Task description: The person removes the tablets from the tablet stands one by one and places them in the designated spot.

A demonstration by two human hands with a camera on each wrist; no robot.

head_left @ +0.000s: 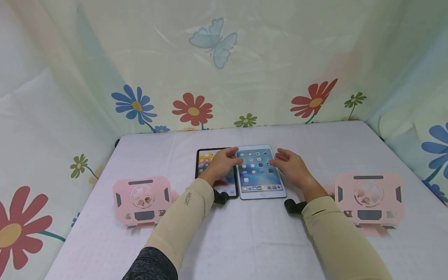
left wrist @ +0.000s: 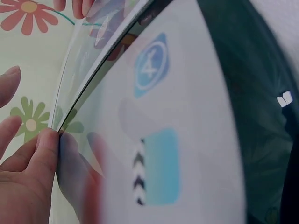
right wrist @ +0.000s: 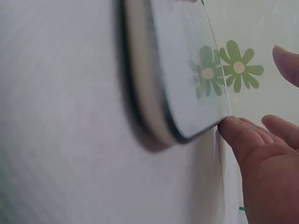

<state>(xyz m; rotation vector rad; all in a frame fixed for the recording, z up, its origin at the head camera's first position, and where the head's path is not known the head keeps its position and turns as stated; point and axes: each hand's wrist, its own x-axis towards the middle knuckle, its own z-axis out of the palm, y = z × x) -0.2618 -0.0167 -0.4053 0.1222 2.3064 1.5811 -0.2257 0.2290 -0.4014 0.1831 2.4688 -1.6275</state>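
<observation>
Two tablets lie side by side on the table. A white tablet (head_left: pixel 260 177) with a lit home screen is on the right, a black-framed tablet (head_left: pixel 231 182) on the left. My left hand (head_left: pixel 220 165) reaches across the black-framed tablet, covering part of its screen. Its fingertips are at the white tablet's left edge, thumb and fingers apart. At the white tablet's right edge is my right hand (head_left: pixel 292 167), fingers loosely extended. In the right wrist view, fingertips (right wrist: pixel 233 128) touch a tablet's edge. The left wrist view shows fingers (left wrist: pixel 44 144) against an edge and large app icons.
A pink stand (head_left: pixel 126 188) with cutouts is on the left of the white-covered table (head_left: pixel 245 241); a matching pink stand (head_left: pixel 344 190) is on the right, partly behind my forearm. Black wrist cameras (head_left: pixel 221 197) hang under both wrists. A flowered curtain (head_left: pixel 266 70) surrounds the table.
</observation>
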